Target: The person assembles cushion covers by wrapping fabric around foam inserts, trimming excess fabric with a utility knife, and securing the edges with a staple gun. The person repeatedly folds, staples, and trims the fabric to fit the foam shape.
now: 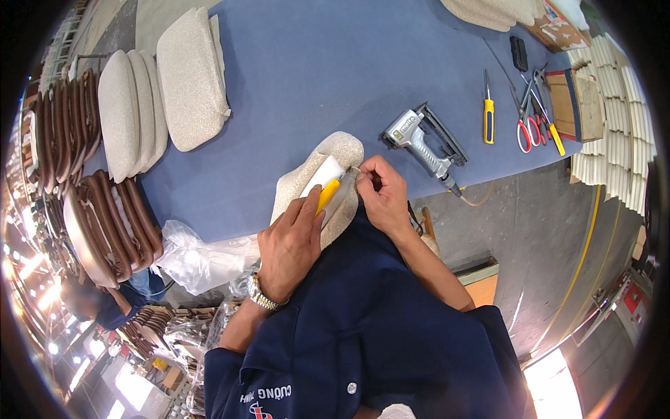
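Observation:
A beige fabric-covered pad rests at the table's near edge against my body, its underside up, with white material showing inside. My left hand is closed round a tool with a yellow handle. The metal tip points at the pad's folded fabric edge; its exact kind I cannot make out. My right hand is closed in a pinch at that same edge, beside the tip. What lies between its fingers is too small to name.
Right of the pad lies a silver pneumatic staple gun with its hose. Beyond are a yellow screwdriver, red-handled scissors and a cardboard box. Beige pads and brown-edged pads stand at left, near plastic film. A person is at lower left.

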Motion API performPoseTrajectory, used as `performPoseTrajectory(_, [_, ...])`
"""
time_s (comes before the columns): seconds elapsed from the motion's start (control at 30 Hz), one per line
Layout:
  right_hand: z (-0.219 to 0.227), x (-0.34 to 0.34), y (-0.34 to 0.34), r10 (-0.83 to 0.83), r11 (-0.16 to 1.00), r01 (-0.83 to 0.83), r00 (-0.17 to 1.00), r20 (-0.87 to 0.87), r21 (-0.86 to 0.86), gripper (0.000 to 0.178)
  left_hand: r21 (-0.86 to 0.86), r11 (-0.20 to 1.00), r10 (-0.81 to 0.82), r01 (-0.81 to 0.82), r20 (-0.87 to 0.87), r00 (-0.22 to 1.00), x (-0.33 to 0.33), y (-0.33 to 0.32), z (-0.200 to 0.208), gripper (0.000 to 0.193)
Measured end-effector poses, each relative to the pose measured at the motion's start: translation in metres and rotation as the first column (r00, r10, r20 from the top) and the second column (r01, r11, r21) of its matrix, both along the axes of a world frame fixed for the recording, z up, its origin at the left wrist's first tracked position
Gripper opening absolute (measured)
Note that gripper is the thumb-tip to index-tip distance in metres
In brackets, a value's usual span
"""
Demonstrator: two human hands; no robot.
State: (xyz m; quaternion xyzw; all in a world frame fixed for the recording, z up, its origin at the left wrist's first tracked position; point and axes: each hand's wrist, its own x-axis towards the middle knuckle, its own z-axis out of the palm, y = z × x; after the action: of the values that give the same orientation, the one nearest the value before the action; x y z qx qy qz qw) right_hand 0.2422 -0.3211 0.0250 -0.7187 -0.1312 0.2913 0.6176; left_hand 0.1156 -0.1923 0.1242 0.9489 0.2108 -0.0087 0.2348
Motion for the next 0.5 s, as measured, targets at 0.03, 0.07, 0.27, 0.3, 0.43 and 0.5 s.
performPoseTrajectory(0.03, [0.000, 0.001, 0.000, 0.007, 1.000, -0.007, 1.000, 0.019, -0.005, 0.007, 0.010, 1.000, 0.000, 0.000, 0.002, 1.000, 0.001, -0.001, -0.002, 0.040])
performPoseTrajectory(0.07, [-0.001, 0.003, 0.001, 0.014, 1.000, -0.014, 0.999, 0.038, -0.010, 0.008, 0.020, 1.000, 0.000, 0.000, 0.003, 1.000, 0.002, -0.001, -0.004, 0.040])
performPoseTrajectory(0.27, [-0.001, 0.004, 0.007, 0.016, 0.997, -0.010, 0.996, 0.082, -0.070, 0.015, -0.008, 1.000, 0.006, -0.006, -0.034, 0.999, 0.010, -0.001, -0.007, 0.043])
performPoseTrajectory(0.3, [-0.002, 0.006, 0.006, 0.026, 0.995, -0.014, 0.994, 0.109, -0.103, 0.016, -0.023, 1.000, 0.001, -0.002, -0.045, 0.999, 0.011, 0.000, -0.007, 0.043])
performPoseTrajectory(0.43, [-0.006, 0.005, 0.004, 0.000, 0.998, 0.006, 0.995, 0.100, -0.059, 0.015, -0.063, 0.998, -0.035, 0.029, -0.096, 0.995, 0.014, 0.006, -0.006, 0.043])
performPoseTrajectory(0.5, [-0.010, 0.005, 0.004, -0.010, 0.997, 0.017, 0.996, 0.088, -0.071, 0.015, -0.065, 0.997, -0.055, 0.047, -0.129, 0.990, 0.014, 0.008, -0.005, 0.043])
